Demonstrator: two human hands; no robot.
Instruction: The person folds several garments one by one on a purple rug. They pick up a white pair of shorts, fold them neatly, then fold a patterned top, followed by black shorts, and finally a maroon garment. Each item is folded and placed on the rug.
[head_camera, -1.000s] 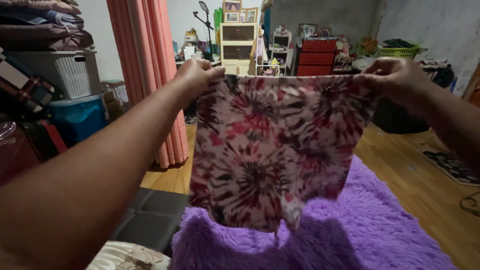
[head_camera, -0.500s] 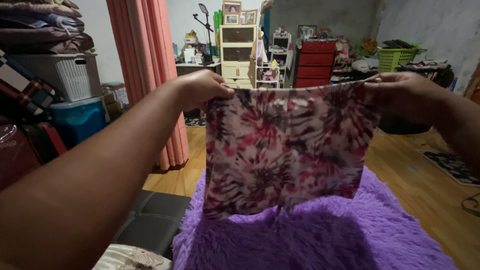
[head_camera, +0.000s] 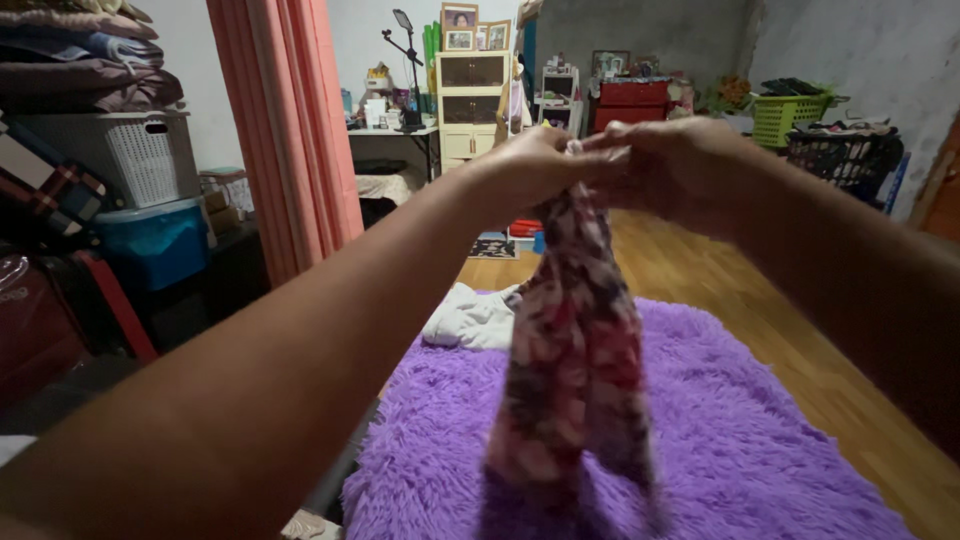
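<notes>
Two hands, left (head_camera: 535, 165) and right (head_camera: 665, 160), touching, both pinching pink-and-black tie-dye cloth (head_camera: 575, 370), hanging lengthwise straight down over fluffy purple rug (head_camera: 760, 440).

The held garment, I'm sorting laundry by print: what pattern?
Pink, dark and white tie-dye swirls on the garment, seen in the head view.

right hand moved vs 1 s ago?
Yes. The right hand has come inward to meet the left hand above the cloth; it now sits left of the green basket instead of under it.
</notes>
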